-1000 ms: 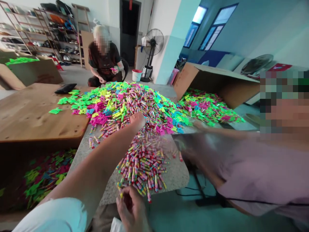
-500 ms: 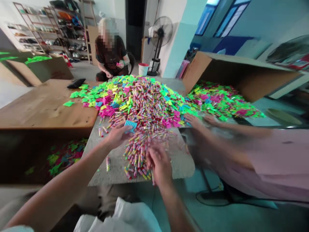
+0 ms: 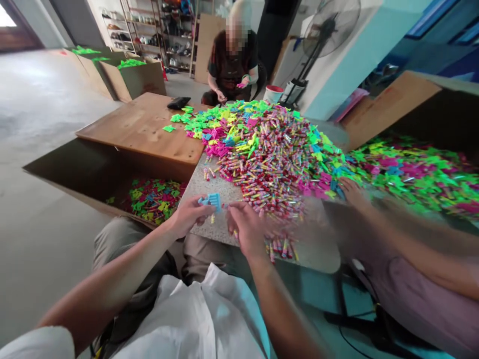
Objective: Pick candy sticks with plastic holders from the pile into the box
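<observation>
My left hand point(image 3: 189, 215) grips a small light-blue plastic comb-like piece point(image 3: 211, 200) above the near edge of the grey stone table point(image 3: 202, 183). My right hand point(image 3: 245, 227) is close beside it, fingers bent towards a small candy-like tube point(image 3: 213, 218); whether it grips the tube is unclear. A large heap of small striped tubes point(image 3: 275, 164) covers the table, ringed by neon green, pink, yellow and blue plastic pieces point(image 3: 209, 122).
A co-worker's hand point(image 3: 354, 193) and pink sleeve reach into the heap from the right. Another person sits at the far end. An open box of coloured pieces point(image 3: 153, 197) lies at my left knee, a wooden board point(image 3: 145, 129) beyond, a tipped carton point(image 3: 396, 104) at right.
My left hand drew back from the heap carrying the blue piece to the near edge. My right hand rose from my lap to meet it. The view swung left.
</observation>
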`<state>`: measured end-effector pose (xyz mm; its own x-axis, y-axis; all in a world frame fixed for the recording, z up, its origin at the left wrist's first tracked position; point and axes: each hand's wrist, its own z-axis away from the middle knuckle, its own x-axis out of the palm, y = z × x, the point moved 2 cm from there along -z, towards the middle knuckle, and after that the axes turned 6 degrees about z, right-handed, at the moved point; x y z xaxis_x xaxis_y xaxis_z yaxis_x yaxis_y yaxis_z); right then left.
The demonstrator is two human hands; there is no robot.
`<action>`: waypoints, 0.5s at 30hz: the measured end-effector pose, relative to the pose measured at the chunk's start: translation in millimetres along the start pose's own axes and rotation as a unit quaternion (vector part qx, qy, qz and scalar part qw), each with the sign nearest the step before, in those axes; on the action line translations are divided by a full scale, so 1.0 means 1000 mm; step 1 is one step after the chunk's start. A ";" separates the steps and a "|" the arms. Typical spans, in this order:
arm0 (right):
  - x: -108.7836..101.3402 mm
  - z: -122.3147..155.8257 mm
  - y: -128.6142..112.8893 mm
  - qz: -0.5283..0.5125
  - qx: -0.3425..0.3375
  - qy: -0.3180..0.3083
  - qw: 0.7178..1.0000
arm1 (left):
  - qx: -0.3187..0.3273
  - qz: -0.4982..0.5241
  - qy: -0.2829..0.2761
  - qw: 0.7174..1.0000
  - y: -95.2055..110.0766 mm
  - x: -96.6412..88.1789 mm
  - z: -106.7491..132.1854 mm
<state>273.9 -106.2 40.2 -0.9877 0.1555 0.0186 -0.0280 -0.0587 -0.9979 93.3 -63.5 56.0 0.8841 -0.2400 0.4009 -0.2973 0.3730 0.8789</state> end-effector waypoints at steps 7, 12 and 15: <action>0.014 0.004 -0.004 -0.065 0.076 -0.044 0.994 | -0.070 0.081 -0.030 0.994 -0.018 -0.015 0.011; 0.020 0.011 -0.013 -0.145 0.160 -0.089 0.972 | -0.088 0.145 -0.057 0.984 -0.025 -0.017 0.014; 0.021 0.013 -0.015 -0.159 0.168 -0.093 0.968 | -0.108 0.186 -0.066 0.974 -0.030 -0.018 0.013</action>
<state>251.5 -115.0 56.0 -0.9303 0.0399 0.3646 -0.3538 -0.3598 -0.8633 81.4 -82.0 25.9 0.6717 -0.1594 0.7234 -0.4934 0.6321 0.5975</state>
